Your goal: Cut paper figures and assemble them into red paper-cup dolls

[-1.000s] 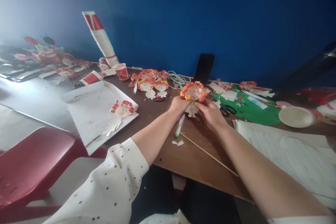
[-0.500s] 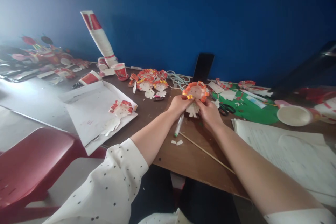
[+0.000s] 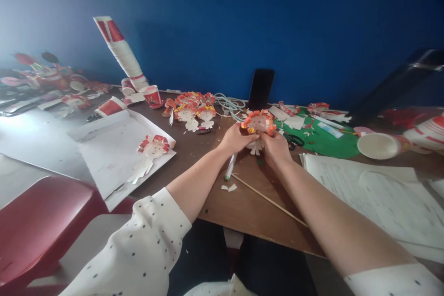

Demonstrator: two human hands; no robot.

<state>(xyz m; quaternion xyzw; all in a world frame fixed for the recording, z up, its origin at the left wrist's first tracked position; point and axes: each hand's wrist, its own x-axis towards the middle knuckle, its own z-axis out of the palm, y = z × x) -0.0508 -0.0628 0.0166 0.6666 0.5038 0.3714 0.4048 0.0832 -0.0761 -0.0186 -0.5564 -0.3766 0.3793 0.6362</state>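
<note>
Between my hands, above the brown table (image 3: 249,212), is a paper lion figure (image 3: 258,123) with a curled orange-red mane, a pale round face and a white cut-out body hanging below. My left hand (image 3: 237,138) pinches its lower left edge. From the other side my right hand (image 3: 276,148) grips it, thumb close to the left thumb where face and body meet. The fingers behind the paper are hidden. Just below my left hand lies a white marker (image 3: 230,167) with a green end. A thin wooden stick (image 3: 270,200) and two paper scraps (image 3: 229,188) lie nearer me.
Several similar lion figures (image 3: 192,110) are grouped at the back, left of a coiled cable (image 3: 229,103). A phone (image 3: 261,89) leans on the blue wall. Black scissors (image 3: 294,140) lie by a green sheet (image 3: 333,145). Papers (image 3: 360,199) lie right; a white box lid (image 3: 121,157) stands left.
The view has shifted slightly, so most things sit a little further left. Both hands keep hold of the lion figure, and my left thumb has moved inward across its lower part.
</note>
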